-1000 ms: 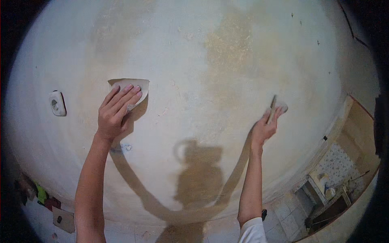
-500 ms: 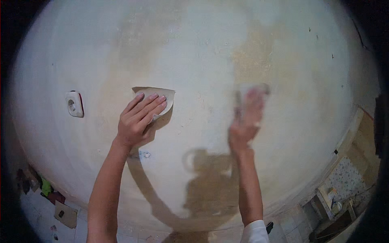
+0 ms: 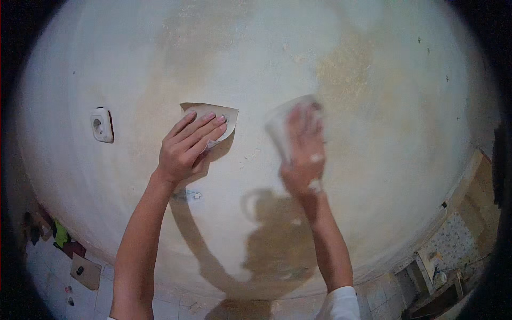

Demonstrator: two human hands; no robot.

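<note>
Against a pale, stained wall [image 3: 256, 64], my left hand [image 3: 184, 146] presses a stiff sheet of sandpaper [image 3: 230, 117]. Its fingers lie together across the sheet, and the lower edge curls up beside them; the thumb is mostly hidden. To the right, my right hand [image 3: 305, 154] holds a pale sheet [image 3: 277, 125] against the wall, similar in size. Motion smears both the fingers and this sheet, so its surface is hard to make out. White patches show on the right hand near the wrist.
A white wall socket [image 3: 101, 125] is left of my left hand. On the floor at lower left are a brownish board [image 3: 85, 271] and a bright green item [image 3: 61, 233]. Wooden furniture [image 3: 426, 272] and a patterned panel [image 3: 453, 237] stand at lower right.
My right hand has swept left across the wall with its sheet, toward my left hand. The left hand keeps its place on the wall. The whole view has shifted slightly.
</note>
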